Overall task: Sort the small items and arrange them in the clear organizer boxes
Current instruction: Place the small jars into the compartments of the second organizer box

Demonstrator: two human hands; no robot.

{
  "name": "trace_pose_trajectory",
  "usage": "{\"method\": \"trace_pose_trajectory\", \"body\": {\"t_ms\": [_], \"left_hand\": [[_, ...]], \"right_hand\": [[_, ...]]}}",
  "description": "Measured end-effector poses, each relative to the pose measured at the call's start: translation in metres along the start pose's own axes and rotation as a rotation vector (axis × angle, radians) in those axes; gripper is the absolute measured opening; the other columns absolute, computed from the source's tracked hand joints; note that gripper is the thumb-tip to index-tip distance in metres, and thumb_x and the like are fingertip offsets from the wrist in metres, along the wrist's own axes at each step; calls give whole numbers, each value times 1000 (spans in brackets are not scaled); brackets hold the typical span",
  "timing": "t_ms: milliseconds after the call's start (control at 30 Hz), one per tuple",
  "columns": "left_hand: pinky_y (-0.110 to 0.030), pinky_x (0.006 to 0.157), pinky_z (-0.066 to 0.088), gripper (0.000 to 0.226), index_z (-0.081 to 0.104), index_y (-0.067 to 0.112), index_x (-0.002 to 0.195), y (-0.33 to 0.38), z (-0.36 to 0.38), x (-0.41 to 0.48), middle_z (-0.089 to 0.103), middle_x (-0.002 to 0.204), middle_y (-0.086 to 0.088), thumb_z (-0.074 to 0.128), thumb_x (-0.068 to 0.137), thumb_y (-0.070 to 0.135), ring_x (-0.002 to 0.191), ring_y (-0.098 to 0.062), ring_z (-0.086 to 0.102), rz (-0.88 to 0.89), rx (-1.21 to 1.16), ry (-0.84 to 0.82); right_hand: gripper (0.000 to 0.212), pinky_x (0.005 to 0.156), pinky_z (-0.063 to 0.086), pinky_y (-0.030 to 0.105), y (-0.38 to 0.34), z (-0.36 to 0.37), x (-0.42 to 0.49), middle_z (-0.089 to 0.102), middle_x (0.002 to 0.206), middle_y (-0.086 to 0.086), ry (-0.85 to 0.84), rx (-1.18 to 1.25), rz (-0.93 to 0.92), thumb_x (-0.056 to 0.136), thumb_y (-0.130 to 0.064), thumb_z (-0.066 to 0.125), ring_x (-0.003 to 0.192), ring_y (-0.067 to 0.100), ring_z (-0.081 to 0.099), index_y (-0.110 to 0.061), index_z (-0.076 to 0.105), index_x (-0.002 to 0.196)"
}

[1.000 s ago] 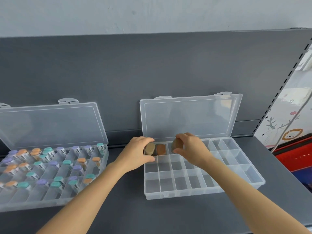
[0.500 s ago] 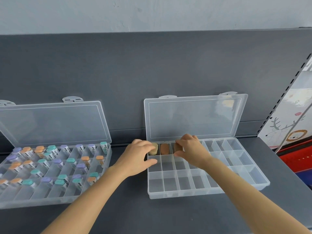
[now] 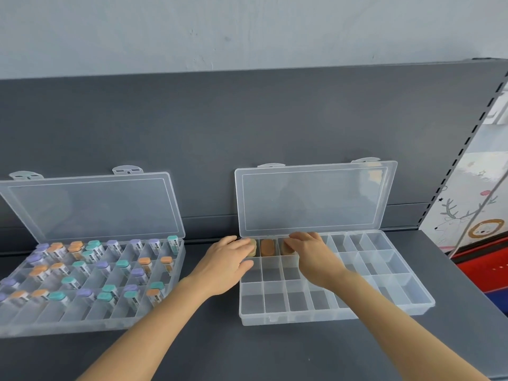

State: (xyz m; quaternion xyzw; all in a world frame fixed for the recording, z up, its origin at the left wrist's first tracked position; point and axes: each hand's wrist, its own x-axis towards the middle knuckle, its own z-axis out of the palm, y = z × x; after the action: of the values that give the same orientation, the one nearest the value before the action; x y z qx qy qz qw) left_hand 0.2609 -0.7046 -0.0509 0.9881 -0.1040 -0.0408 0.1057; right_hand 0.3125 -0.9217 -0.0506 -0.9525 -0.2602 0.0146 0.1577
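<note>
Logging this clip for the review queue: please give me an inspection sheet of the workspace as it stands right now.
Surface: dark grey shelf carrying both boxes.
Job's things: left box, lid open, holds vials with purple, orange and teal caps; right box, lid open, has a pale piece, an orange piece and a brown piece in its three back-left compartments; other visible compartments empty.
Clutter: nothing seen.
Grippers: left hand holds the pale piece; right hand curls over the brown piece.
Cables: a thin pale line at the right edge, perhaps a cord.
Surroundings: grey back panel; printed panel with animals at right, red object below it.
</note>
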Motion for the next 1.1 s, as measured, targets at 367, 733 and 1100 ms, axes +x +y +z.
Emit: {"method": "trace_pose_trajectory", "body": {"t_ms": [367, 733, 1100], "left_hand": [[-30, 115, 24, 57, 28, 28, 148, 12, -24, -37, 22, 155, 11, 47, 96, 43, 143, -9, 16, -145, -135, 156], [-23, 105, 33, 55, 37, 30, 142, -36, -46, -150, 39, 144, 18, 55, 92, 41, 133, -5, 35, -282, -214, 354], [-23, 111, 22, 64, 29, 25, 147, -159, -66, -331, 29, 152, 11, 50, 92, 50, 141, -6, 22, -399, -41, 369]], "right_hand": [[26, 90, 49, 39, -28, -12, -7, 59, 118, 12, 145, 217, -110, 95, -4, 43, 109, 33, 52, -1, 60, 114], [46, 99, 35, 19, -140, 2, -24, 50, 137, 0, 83, 339, -205, 94, -27, 56, 122, 18, 47, -16, 47, 138], [60, 112, 32, 33, -335, 57, -37, 34, 149, 4, -3, 89, -414, 93, -42, 53, 138, 23, 29, -17, 35, 145]]}}
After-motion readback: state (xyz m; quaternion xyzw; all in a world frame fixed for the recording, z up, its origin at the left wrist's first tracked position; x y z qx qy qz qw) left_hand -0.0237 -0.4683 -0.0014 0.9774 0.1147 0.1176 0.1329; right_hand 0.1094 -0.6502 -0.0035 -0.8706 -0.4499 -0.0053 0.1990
